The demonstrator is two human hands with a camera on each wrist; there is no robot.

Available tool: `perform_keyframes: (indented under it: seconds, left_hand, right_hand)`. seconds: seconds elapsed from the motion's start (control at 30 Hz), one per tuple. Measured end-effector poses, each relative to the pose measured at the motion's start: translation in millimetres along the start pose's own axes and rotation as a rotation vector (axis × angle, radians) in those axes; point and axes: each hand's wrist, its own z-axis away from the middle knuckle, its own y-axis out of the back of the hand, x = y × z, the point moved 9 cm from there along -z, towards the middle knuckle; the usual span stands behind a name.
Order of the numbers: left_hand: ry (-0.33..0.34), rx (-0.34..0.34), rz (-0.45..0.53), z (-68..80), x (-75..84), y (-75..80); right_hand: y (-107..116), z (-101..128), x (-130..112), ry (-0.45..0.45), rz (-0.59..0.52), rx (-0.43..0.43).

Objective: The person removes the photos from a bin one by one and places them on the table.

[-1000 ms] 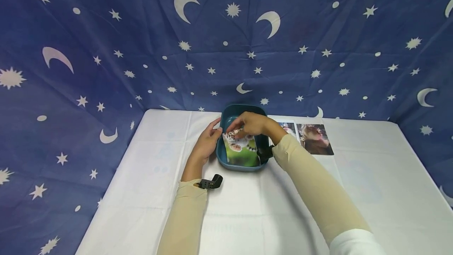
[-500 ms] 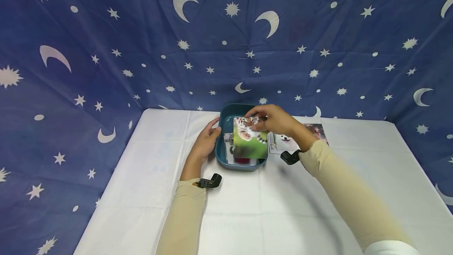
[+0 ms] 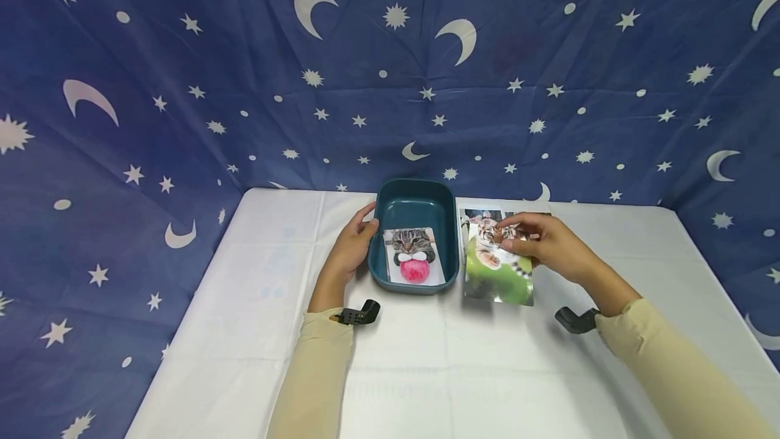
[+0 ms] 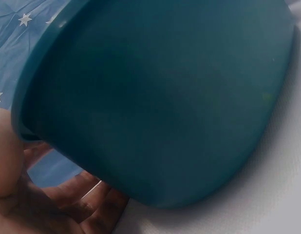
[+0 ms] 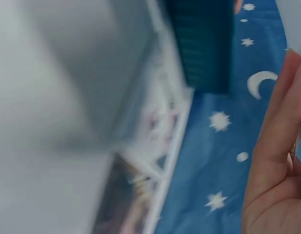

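A teal tray (image 3: 380, 269) sits mid-table on the white cloth. Inside lies a photo of a cat with a pink ball (image 3: 414, 265). My left hand (image 3: 350, 244) rests against the tray's left wall, thumb at the rim; the left wrist view shows that teal tray wall (image 4: 160, 97) up close. My right hand (image 3: 539, 242) pinches the upper part of a tiger cub photo (image 3: 496, 269), held just right of the tray above other photos (image 3: 477, 213) lying on the cloth. The right wrist view is blurred, showing my fingers (image 5: 277, 141) and the tray (image 5: 206, 44).
A blue cloth with moons and stars (image 3: 390, 66) hangs behind and at both sides of the table. White tablecloth (image 3: 426, 371) stretches toward me. Black wrist straps (image 3: 359, 314) sit on both forearms.
My right hand lifted the tiger cub photo out of the tray and carried it right, over the photos on the cloth. The cat photo in the tray is now uncovered. The left hand stayed.
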Motion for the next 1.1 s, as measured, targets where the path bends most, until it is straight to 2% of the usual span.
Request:
perform_keyframes:
  seconds: [0.17, 0.33, 0.53, 0.77, 0.93, 1.1]
  left_hand:
    - [0.007, 0.001, -0.001, 1.5, -1.6, 0.6]
    - [0.010, 0.001, -0.001, 1.9, -2.7, 0.2]
    - [0.006, -0.001, -0.001, 2.0, -1.4, -0.3]
    - [0.004, 0.011, -0.005, 0.1, -1.1, 1.5]
    - [0.001, 0.006, -0.005, 0.0, -1.0, 1.4]
    - [0.009, 0.001, 0.010, -0.5, -1.3, 0.5]
  right_hand:
    - [-6.2, 12.2, 31.6, -0.002, 0.031, -0.003]
    - [-18.5, 17.6, 49.2, 0.006, 0.067, 0.005]
    - [-30.3, 19.5, 51.8, 0.029, 0.201, 0.056]
    - [-30.7, 19.1, 46.8, 0.031, 0.349, 0.147]
    - [-28.8, 19.8, 45.5, 0.001, 0.431, 0.170]
    - [-25.6, 19.8, 49.7, -0.033, 0.466, 0.165]
